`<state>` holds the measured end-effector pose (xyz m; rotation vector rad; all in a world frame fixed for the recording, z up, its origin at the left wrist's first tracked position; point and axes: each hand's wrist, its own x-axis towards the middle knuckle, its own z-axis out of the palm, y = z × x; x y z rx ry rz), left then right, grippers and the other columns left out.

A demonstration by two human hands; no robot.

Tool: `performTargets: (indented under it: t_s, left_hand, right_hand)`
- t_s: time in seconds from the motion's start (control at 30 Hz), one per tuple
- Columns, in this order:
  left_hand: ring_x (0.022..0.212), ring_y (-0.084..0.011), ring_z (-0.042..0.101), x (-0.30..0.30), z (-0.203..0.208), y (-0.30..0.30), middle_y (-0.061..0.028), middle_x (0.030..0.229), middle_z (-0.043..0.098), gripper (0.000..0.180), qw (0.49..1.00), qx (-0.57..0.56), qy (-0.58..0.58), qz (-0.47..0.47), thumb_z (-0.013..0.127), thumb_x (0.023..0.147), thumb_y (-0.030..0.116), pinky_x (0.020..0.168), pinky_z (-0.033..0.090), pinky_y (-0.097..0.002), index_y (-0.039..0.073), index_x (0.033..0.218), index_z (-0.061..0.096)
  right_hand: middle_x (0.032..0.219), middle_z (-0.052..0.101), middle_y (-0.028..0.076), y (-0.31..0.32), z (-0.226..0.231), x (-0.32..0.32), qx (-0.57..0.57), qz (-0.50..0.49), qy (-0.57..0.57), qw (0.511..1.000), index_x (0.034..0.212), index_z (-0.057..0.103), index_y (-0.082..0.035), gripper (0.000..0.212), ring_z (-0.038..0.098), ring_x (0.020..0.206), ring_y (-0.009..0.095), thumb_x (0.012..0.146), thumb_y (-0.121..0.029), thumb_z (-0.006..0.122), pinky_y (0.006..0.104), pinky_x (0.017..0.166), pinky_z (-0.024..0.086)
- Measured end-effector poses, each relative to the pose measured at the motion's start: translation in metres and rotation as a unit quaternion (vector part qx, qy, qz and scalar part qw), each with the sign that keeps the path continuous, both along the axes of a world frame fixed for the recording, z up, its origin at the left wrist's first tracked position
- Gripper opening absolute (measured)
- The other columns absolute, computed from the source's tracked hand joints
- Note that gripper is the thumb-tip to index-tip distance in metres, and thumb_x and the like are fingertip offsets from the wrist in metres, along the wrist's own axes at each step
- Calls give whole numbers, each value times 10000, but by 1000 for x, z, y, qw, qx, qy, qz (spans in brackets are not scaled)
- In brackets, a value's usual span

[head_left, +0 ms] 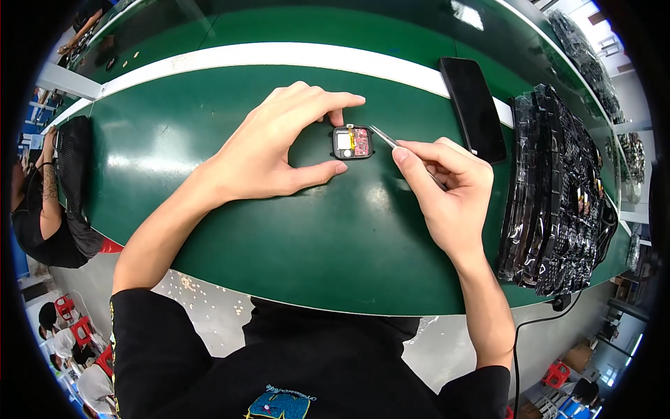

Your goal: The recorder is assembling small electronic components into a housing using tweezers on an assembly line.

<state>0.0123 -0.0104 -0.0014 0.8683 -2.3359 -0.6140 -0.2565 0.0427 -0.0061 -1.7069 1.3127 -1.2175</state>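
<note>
- Green worktable (265, 237) is filling the middle, edges bending.
- White rail (279, 54) is running along its far side; second green surface (391, 28) is lying beyond.
- White post (70, 80) is joining the rail at left; more white framing (631, 128) is crossing at right.
- Grey floor (216, 339) is showing below the table, pale specks (187, 283) dotting it.
- Red stools (82, 330) are standing lower left; one more red stool (557, 374) is sitting lower right, near a brown box (579, 357).
- Light tube (636, 347) is glowing at right rim; glare (136, 164) is whitening the worktable's left; another bright patch (466, 14) is reflecting off that second green surface.
</note>
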Motion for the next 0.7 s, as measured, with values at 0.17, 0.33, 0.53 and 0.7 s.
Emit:
performTargets:
  t_s: [0.17,0.33,0.53,0.7]
  left_hand:
    - [1127,-293,633,0,-6,-1,-84,1182,687,725,1000,-14,-3,-2,969,797,167,1030,499,-410,79,1460,688]
    - [1132,-296,630,0,-5,-2,-82,1196,681,599,1000,-13,-26,4,973,801,197,1048,486,-420,81,1343,746]
    - [920,-206,600,2,-2,0,-19,1034,696,495,1000,11,-12,-25,972,809,195,1072,409,-410,89,1254,781]
    - [746,-138,514,2,0,-2,35,870,667,423,998,49,-5,-42,963,793,192,989,355,-366,106,1182,822]
  right_hand:
    - [723,627,-31,1,-5,-1,24,-11,-32,999,1062,861,28,110,467,617,-5,957,-3,845,214,532,312]
    - [736,638,-29,0,-2,-2,15,-5,-16,1000,1061,860,31,106,479,628,-10,962,-2,842,206,540,325]
    - [745,662,-21,3,0,-4,56,22,-82,995,1016,854,39,71,515,636,-15,948,20,842,194,545,343]
    - [667,644,0,3,-4,-2,19,41,-12,999,895,815,39,22,519,585,7,886,42,834,216,520,344]
